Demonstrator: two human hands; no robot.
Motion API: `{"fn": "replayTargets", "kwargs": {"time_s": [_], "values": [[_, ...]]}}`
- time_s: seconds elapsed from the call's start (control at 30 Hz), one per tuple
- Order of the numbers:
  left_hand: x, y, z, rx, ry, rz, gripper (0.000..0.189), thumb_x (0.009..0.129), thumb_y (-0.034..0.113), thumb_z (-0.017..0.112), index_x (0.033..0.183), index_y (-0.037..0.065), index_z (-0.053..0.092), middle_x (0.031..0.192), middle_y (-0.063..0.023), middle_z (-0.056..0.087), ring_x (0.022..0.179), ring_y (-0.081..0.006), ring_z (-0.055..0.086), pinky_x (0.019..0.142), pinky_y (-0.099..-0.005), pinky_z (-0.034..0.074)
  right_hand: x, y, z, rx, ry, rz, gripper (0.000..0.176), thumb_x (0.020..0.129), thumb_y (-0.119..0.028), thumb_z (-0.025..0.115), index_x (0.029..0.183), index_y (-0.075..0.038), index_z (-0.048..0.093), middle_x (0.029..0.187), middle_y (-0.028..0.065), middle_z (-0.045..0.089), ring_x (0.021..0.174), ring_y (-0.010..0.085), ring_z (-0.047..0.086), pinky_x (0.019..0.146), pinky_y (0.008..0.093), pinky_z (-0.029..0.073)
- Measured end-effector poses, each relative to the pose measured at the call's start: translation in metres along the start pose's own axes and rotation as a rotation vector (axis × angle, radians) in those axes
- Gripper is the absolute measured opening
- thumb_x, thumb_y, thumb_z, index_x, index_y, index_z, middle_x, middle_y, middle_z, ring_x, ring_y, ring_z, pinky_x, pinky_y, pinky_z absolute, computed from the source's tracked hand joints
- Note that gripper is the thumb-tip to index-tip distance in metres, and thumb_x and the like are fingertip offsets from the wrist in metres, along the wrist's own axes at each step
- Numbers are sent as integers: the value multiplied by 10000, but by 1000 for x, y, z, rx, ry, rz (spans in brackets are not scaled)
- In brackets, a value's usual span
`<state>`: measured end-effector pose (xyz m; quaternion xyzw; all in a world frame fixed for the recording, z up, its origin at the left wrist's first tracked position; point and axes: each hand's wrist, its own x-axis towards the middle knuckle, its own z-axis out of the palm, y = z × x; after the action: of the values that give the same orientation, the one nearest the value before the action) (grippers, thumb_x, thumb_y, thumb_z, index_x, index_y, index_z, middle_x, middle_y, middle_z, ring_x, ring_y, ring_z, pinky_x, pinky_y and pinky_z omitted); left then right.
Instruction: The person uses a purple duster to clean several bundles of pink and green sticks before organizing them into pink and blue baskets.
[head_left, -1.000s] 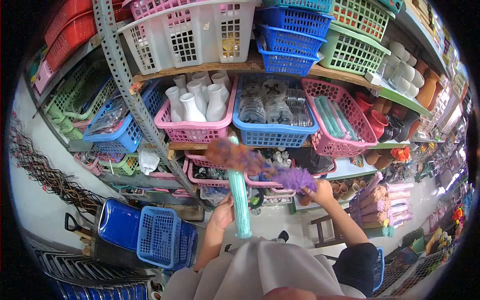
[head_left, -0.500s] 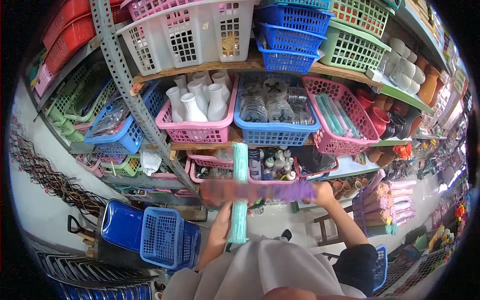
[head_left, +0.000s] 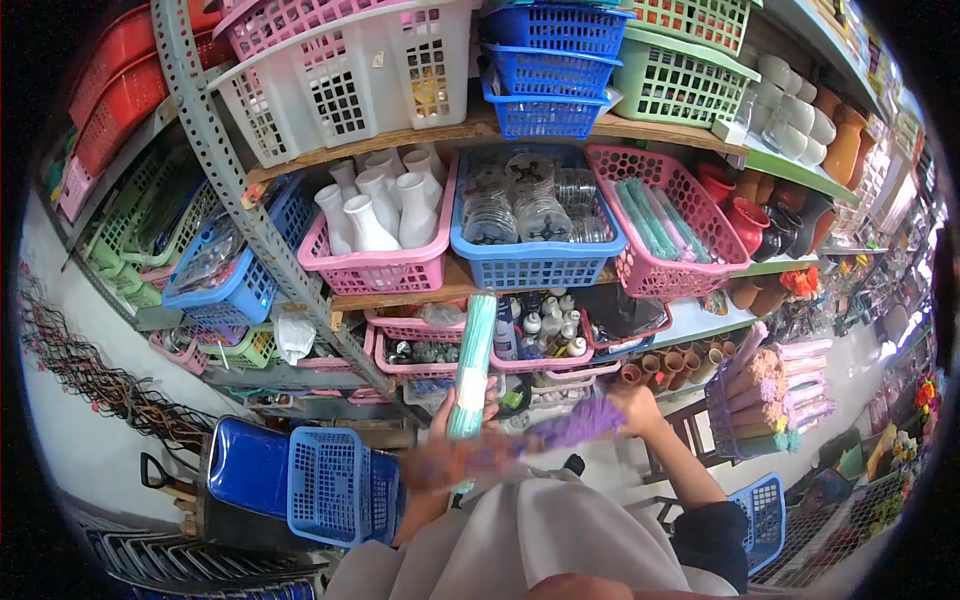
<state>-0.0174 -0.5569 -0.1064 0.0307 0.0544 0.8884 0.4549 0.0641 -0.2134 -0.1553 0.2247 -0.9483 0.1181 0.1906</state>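
Observation:
My left hand is wrapped round a long mint-green bundle, which stands nearly upright with its top leaning slightly right. A pale patch shows on its lower half. My right hand is closed on the purple end of a feather duster. From there the duster slopes down to the left, and its brown end, smeared by motion, crosses in front of the bundle's lower part and my left wrist. Similar green and pink packs lie in a pink basket on the shelf ahead.
White vases fill another pink basket on the shelf, beside a blue basket of clear plastic discs. Bottles stand below. A perforated metal post rises at the left. Blue baskets sit on the lower left, wrapped bundles at the right.
The duster has swung from level to sloping, its brown end dropping lower. The mint-green bundle now leans slightly right at the top. The camera view has shifted a little.

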Motion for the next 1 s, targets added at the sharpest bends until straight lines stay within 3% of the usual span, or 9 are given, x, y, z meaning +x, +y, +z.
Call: {"fn": "replayTargets", "kwargs": {"time_s": [0.07,0.17,0.23,0.3,0.37,0.47,0.63,0.73,1.0], "values": [[-6,-3,1,120,42,38,658,892,468,444,1324,-4,292,1019,-79,475,827,-150,467,698,-311,431,-3,1,1,21,22,-72,551,555,-476,705,906,-60,615,731,118,602,589,311,567,530,403,441],[-11,8,-72,529,419,26,613,886,441,473,1304,21,316,1022,-96,457,825,-150,416,613,-279,397,1,-5,-16,-3,99,282,536,609,-465,696,940,-51,616,688,145,592,605,329,578,543,415,450],[9,-5,-35,328,152,115,571,876,421,503,1271,38,350,1023,-112,455,843,-165,420,593,-277,391,6,2,-7,83,206,599,478,669,-453,677,911,-45,626,641,171,580,606,348,582,555,421,455],[20,-3,-44,179,-228,-24,613,857,448,512,1279,31,361,1157,-107,486,962,-195,486,726,-340,456,15,2,-26,88,254,692,450,695,-447,664,893,-45,632,628,180,577,603,355,582,560,418,455],[22,-11,-35,236,-198,-12,650,847,476,510,1296,35,350,1185,-115,466,930,-194,489,677,-319,459,18,5,-42,84,311,787,425,722,-441,651,876,-45,637,616,188,574,600,362,582,565,415,456],[22,-17,4,559,195,74,643,854,482,497,1285,31,339,1112,-122,467,770,-185,507,536,-270,433,21,13,-60,239,390,896,406,782,-407,622,876,-12,629,640,181,595,613,334,604,586,375,458],[51,-5,-15,286,-139,-26,600,867,453,495,1262,32,335,1044,-115,454,681,-152,474,502,-241,400,68,27,-95,530,615,899,423,848,-342,580,984,58,568,785,184,631,740,223,624,698,330,461],[68,-5,-5,206,-209,-60,552,864,410,529,1209,25,337,972,-93,425,640,-121,435,489,-213,376,95,29,-131,562,431,792,585,856,-346,567,1222,52,346,1007,280,571,937,322,589,811,360,434],[99,-11,8,245,-210,86,541,866,409,522,1201,25,340,966,-104,432,637,-138,431,493,-230,379,184,114,-130,353,237,474,569,849,-135,538,1290,46,230,1199,346,410,1111,444,441,924,404,370]]}}
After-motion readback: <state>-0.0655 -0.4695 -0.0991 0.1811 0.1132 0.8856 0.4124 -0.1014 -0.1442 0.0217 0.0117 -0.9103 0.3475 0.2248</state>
